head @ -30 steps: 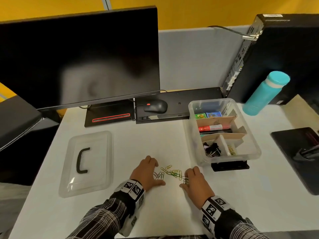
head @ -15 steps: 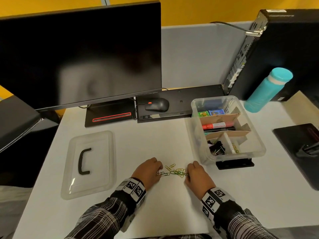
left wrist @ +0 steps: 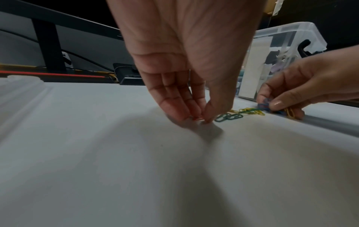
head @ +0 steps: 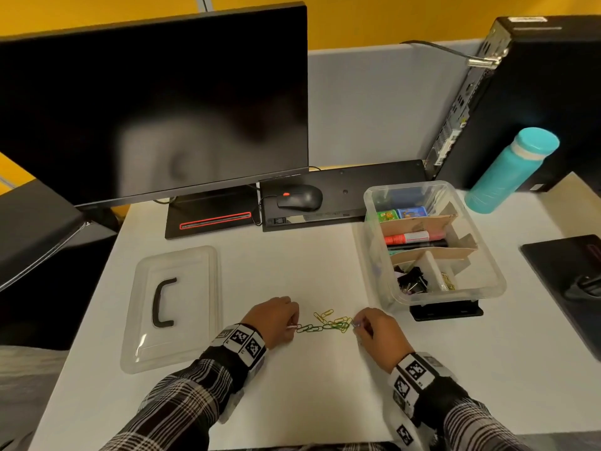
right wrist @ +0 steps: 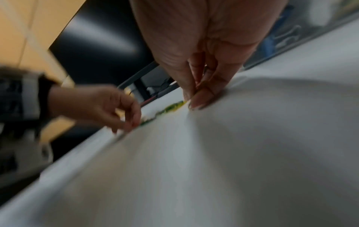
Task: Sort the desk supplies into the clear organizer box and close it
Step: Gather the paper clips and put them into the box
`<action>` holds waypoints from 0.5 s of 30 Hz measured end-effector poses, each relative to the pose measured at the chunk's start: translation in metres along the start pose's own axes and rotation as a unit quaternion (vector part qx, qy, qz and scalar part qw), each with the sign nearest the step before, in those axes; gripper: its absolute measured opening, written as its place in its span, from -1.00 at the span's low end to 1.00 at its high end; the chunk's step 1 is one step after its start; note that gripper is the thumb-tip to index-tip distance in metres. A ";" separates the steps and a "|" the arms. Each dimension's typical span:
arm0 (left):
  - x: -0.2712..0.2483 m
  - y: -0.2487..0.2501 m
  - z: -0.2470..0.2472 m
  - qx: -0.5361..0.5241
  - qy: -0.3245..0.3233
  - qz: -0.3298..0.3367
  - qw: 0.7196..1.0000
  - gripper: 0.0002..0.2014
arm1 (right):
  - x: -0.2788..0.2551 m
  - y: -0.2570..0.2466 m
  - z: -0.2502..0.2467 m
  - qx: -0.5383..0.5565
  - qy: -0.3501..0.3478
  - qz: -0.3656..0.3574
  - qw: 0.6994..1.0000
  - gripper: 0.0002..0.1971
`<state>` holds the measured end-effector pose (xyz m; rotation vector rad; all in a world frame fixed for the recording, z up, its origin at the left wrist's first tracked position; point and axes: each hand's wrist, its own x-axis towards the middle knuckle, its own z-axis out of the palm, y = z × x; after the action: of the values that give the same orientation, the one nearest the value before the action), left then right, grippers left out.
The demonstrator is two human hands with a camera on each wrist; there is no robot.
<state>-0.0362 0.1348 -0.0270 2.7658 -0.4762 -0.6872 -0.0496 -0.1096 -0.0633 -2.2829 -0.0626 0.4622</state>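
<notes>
A string of green and yellow paper clips [head: 325, 324] [left wrist: 233, 116] lies on the white desk between my hands. My left hand [head: 292, 325] [left wrist: 196, 119] pinches a reddish clip at the string's left end. My right hand [head: 356, 324] [right wrist: 192, 99] pinches clips at the right end, blue and yellow ones in the left wrist view. The clear organizer box [head: 487, 289] stands open to the right, with cardboard dividers, markers, binder clips and small coloured boxes inside. Its clear lid [head: 195, 320] with a black handle lies flat at the left.
A monitor [head: 156, 105] stands at the back left, with a mouse [head: 300, 198] on a black keyboard behind the box. A teal bottle [head: 510, 170] and a computer tower [head: 536, 102] are at the back right. A black pad [head: 569, 278] lies at the right edge.
Both hands went from lying flat beside the scattered clips to pinching them. The clips are now drawn out into a line between the hands.
</notes>
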 end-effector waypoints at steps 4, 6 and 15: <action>0.000 -0.002 0.002 -0.033 0.000 -0.024 0.999 -0.87 | 0.001 0.001 -0.007 0.263 -0.029 0.082 0.961 -0.81; -0.001 -0.001 0.003 -0.055 0.014 -0.021 0.998 -0.91 | -0.001 -0.003 -0.009 0.360 -0.045 0.102 0.926 -0.80; -0.003 0.015 0.010 -0.225 0.012 -0.070 0.972 -0.78 | 0.006 -0.021 -0.012 0.544 -0.077 0.195 0.813 -0.67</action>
<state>-0.0478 0.1211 -0.0298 2.3875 -0.0999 -0.6926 -0.0379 -0.1028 -0.0425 -1.0999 0.4862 0.6669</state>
